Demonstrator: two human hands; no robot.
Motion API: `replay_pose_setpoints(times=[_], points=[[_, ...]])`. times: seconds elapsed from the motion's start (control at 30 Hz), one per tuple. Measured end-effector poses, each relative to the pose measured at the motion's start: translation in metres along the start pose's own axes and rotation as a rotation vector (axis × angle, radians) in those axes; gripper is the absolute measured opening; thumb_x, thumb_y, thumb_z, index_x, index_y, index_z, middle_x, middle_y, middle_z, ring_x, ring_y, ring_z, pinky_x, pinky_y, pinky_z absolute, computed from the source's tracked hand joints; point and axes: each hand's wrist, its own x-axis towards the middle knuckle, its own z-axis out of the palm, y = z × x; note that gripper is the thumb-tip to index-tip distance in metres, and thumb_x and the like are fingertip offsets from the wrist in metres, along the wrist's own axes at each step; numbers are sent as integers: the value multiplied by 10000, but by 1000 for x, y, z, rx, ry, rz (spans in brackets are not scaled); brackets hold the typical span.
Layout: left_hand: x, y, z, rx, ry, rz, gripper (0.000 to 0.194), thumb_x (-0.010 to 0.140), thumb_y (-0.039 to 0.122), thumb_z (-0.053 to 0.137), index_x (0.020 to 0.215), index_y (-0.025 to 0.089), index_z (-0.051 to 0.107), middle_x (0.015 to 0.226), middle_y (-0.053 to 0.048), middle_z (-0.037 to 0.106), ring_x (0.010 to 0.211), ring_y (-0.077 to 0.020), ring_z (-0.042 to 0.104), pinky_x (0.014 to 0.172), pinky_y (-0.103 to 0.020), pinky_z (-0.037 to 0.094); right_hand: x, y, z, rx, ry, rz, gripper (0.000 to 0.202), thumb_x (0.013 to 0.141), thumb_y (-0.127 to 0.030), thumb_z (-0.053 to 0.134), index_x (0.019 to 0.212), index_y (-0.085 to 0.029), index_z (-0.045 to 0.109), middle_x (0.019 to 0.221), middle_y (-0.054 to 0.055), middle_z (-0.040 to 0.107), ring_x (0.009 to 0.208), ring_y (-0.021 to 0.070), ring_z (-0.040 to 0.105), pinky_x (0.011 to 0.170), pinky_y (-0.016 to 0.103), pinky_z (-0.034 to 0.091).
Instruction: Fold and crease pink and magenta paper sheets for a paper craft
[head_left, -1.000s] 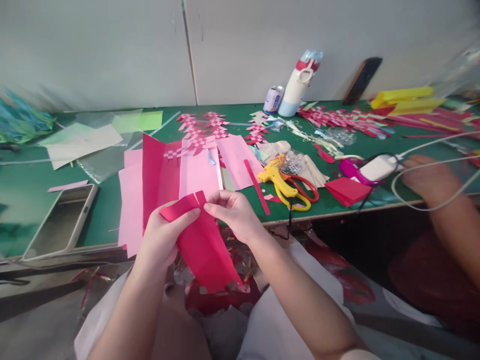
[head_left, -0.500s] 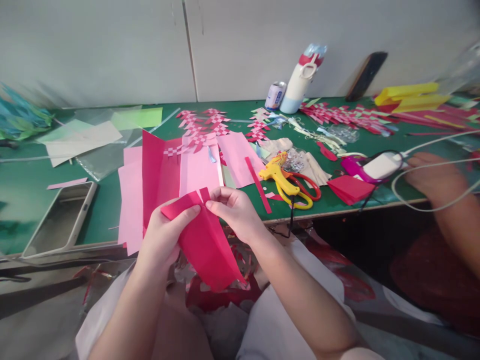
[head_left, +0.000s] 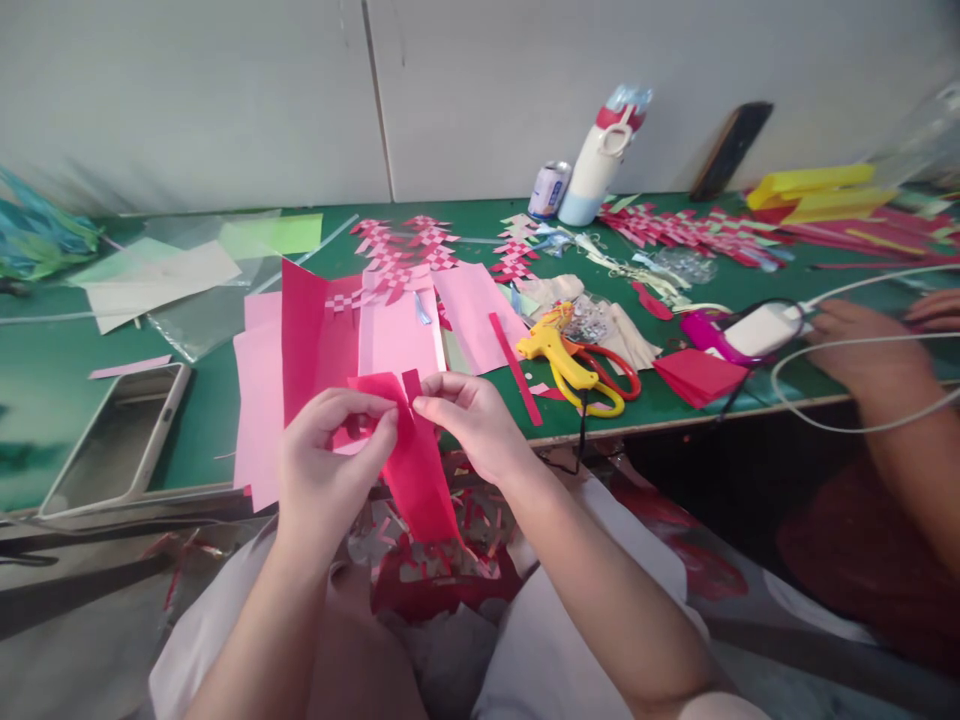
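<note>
A red paper sheet (head_left: pixel 420 480) hangs between my hands, just off the table's front edge. My left hand (head_left: pixel 337 435) pinches its upper part between thumb and fingertips. On the other side, my right hand (head_left: pixel 469 415) grips a narrow red strip (head_left: pixel 412 385) at the sheet's right edge. A gap shows between strip and sheet at the top; whether they stay joined lower down I cannot tell. Behind my left hand stands a folded red sheet (head_left: pixel 304 330), beside pink paper sheets (head_left: pixel 397 330). Another red strip (head_left: pixel 515 370) lies right of my right hand.
Yellow- and red-handled scissors (head_left: pixel 607 375) and a yellow tool (head_left: pixel 559 350) lie on the green table (head_left: pixel 225 400). Woven paper pieces (head_left: pixel 382 250), a bottle (head_left: pixel 596 165), a can (head_left: pixel 550 190) and a phone case (head_left: pixel 120 440) surround them. Below is a red scrap container (head_left: pixel 442 597). Another person's hand (head_left: pixel 870 350) is at right.
My left hand has shifted its grip from thumb flat on the sheet to a fingertip pinch. The sheet has turned and looks narrower. My right hand has barely moved.
</note>
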Motion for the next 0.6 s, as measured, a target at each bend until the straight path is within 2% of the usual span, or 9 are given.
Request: replay_pose_setpoints(times=[0.07,0.3,0.5,0.6], points=[[-1,3,1,-47,-49,-58,20,753,188,666,746,195,682,710,15,646,623,-96,549,586,-229,471,-1,0,0,6,-8,-7,149,707,-293,716,722,-173,627,685,-41,578,618,67,494,616,203,422],[-2,2,3,-139,-79,-170,63,729,224,697,776,191,723,775,-7,701,702,-111,631,642,-203,528,-2,-3,1,12,-33,-11,186,676,-300,748,729,-165,631,683,-38,569,607,65,488,586,202,424],[-4,5,2,-175,-60,-309,95,697,263,724,760,191,723,711,3,711,656,-120,655,629,-207,546,-2,-2,2,-60,-2,-16,194,647,-280,761,730,-159,634,668,-35,572,583,63,478,549,199,410],[-4,6,2,-154,-51,-321,88,692,254,718,752,190,719,702,8,709,647,-116,656,627,-201,544,-3,-4,3,-79,14,-14,192,641,-265,765,725,-155,633,646,-40,568,553,56,468,531,193,407]])
